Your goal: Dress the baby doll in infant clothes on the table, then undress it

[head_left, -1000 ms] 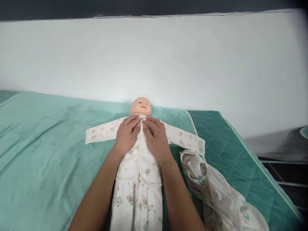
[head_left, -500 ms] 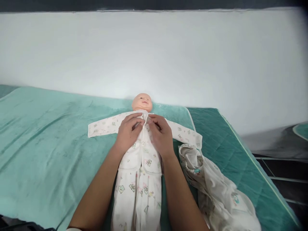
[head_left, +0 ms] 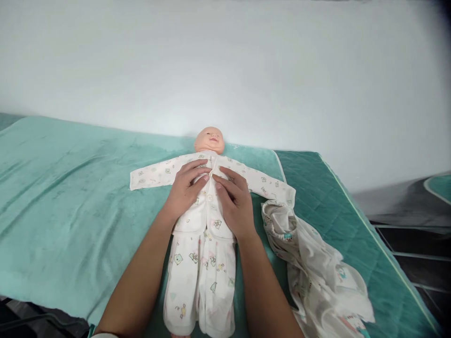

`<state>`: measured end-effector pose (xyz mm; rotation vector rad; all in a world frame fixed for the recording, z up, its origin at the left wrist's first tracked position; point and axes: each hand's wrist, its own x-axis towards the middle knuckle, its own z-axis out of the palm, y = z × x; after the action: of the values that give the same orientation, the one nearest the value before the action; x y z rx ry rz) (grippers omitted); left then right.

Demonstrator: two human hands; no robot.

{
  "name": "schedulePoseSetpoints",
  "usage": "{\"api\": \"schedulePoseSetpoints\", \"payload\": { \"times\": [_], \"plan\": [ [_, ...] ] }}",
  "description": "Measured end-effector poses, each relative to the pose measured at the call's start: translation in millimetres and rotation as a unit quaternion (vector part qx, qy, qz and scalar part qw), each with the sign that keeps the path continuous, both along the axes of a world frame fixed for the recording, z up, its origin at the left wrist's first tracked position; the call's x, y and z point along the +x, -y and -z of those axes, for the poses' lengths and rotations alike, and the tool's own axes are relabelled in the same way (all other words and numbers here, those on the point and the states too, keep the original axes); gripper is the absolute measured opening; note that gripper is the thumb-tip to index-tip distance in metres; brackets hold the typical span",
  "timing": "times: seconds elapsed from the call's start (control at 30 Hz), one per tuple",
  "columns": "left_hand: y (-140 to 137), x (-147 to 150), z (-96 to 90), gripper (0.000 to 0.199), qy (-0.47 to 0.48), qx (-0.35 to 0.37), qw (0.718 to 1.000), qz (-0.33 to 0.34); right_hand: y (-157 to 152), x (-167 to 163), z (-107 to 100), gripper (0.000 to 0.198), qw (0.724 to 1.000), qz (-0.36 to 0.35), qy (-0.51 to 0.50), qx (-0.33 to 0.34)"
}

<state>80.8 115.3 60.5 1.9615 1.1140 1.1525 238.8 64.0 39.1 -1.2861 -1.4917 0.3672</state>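
Observation:
A baby doll (head_left: 210, 140) lies on its back, its head toward the wall and its arms spread. It wears a white printed baby jacket (head_left: 217, 224) and matching trousers (head_left: 213, 281). Both my hands are on the chest, at the jacket's front opening. My left hand (head_left: 188, 187) pinches the left edge between thumb and fingers. From the other side, my right hand (head_left: 235, 197) has its bent fingers closed on the opposite edge. The fingertips nearly meet there and partly hide the cloth. A button (head_left: 209, 198) shows just below them.
A light green blanket (head_left: 63, 202) covers most of the bed, over a darker quilted cover (head_left: 317, 188). Crumpled white printed baby clothes (head_left: 317, 267) lie right of the doll. The pale wall (head_left: 225, 65) rises behind. Dark slats (head_left: 416, 267) stand at the right.
The view has tilted down, so the doll's trouser ends now show. My hands have stayed at the jacket opening, with the fingers shifted slightly and the collar less covered.

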Motion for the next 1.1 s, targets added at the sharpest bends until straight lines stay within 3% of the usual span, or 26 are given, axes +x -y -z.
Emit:
{"api": "schedulePoseSetpoints", "payload": {
  "times": [0.17, 0.37, 0.6, 0.97, 1.1],
  "plan": [
    [-0.1, -1.1, -1.4, 0.021, 0.013, -0.019, 1.000, 0.012, 0.7, 0.0, -3.0, 0.029, 0.999, -0.015, 0.046, -0.002],
    [1.0, -1.1, -2.2, 0.021, 0.014, -0.025, 0.999, 0.014, 2.8, -2.7, -2.6, 0.031, 1.000, 0.001, -0.013, 0.008],
    [1.9, -0.4, -3.5, 0.023, 0.016, -0.026, 0.999, 0.012, 1.7, -3.2, -3.5, 0.035, 0.997, -0.004, 0.075, 0.024],
    [2.9, -0.2, -3.7, 0.027, -0.026, -0.001, 1.000, 0.010, 3.0, -6.1, -3.9, 0.029, 1.000, 0.020, 0.002, 0.001],
    [3.9, -0.6, -4.4, 0.026, -0.018, -0.002, 1.000, 0.006, 2.1, -5.1, -3.7, 0.031, 0.998, 0.004, 0.058, 0.001]
  ]
}}
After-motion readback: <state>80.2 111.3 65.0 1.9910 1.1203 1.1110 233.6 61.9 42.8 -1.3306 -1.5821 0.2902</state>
